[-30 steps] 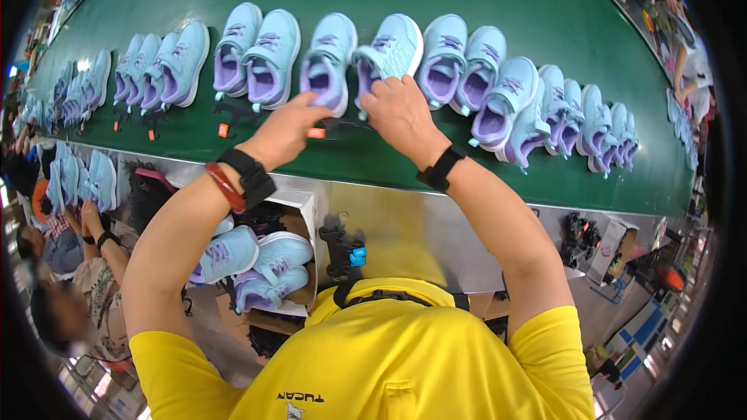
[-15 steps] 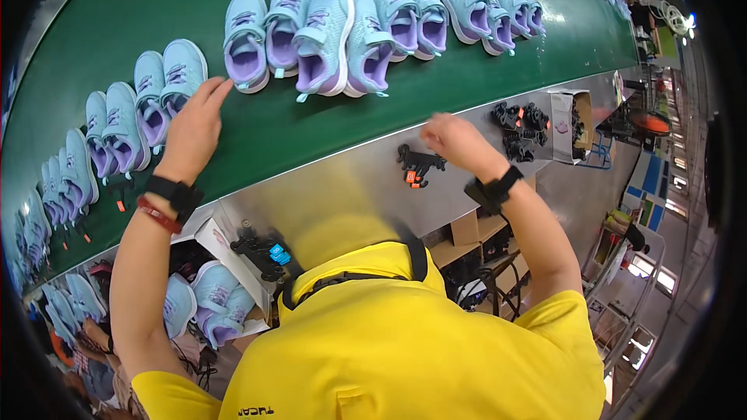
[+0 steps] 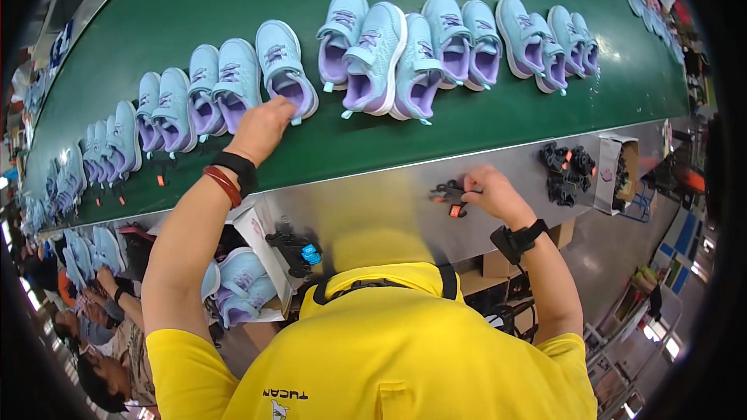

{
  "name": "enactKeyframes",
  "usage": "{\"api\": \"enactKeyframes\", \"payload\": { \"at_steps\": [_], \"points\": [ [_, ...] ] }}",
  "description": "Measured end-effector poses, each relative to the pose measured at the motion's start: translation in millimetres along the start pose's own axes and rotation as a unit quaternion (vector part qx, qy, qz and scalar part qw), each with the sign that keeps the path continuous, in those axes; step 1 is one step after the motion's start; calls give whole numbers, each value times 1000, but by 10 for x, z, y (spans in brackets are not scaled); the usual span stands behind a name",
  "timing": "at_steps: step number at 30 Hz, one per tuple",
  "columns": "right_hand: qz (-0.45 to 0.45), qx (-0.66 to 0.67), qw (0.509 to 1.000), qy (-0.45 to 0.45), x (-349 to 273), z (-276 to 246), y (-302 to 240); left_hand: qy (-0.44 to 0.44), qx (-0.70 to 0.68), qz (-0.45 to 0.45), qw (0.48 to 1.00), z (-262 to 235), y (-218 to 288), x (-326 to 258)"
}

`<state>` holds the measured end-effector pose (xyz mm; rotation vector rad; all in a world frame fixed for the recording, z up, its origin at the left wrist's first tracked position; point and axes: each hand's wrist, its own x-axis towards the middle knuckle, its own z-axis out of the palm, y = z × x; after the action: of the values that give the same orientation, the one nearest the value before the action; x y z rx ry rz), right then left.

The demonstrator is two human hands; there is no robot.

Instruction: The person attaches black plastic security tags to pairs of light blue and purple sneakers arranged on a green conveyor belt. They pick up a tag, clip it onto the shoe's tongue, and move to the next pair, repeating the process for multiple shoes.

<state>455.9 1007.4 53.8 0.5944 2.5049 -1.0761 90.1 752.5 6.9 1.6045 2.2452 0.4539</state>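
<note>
My left hand (image 3: 261,128) reaches onto the green conveyor belt (image 3: 233,0) and grips the heel of a light blue sneaker with a purple lining (image 3: 282,66). My right hand (image 3: 494,193) rests on the steel ledge (image 3: 389,202) below the belt, fingers closed on a small black clip with an orange tag (image 3: 453,197). More blue sneakers lie in pairs along the belt, the nearest pair (image 3: 381,58) just right of the held shoe. Both wrists wear black bands, the left also a red bangle.
A pile of black clips (image 3: 566,171) and an open cardboard box (image 3: 618,171) sit on the ledge at right. Another black clip with a blue tag (image 3: 296,249) lies near a box of sneakers (image 3: 241,288) below. A seated person (image 3: 101,319) is at lower left.
The belt's shoes have shifted right in view. My left hand moved from one sneaker to the heel of another; my right hand dropped from the belt to the ledge and took a clip.
</note>
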Motion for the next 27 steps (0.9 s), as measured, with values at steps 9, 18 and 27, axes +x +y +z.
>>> {"api": "enactKeyframes", "payload": {
  "at_steps": [9,18,27],
  "points": [
    [83,510,855,-46,1117,785,-1585,43,22,30,998,38,15,-148],
    [97,555,822,-86,1357,1253,-1841,10,13,53,998,-95,0,-102],
    [44,381,901,-202,1663,554,-1825,-66,47,79,994,-255,-29,-171]
  ]
}}
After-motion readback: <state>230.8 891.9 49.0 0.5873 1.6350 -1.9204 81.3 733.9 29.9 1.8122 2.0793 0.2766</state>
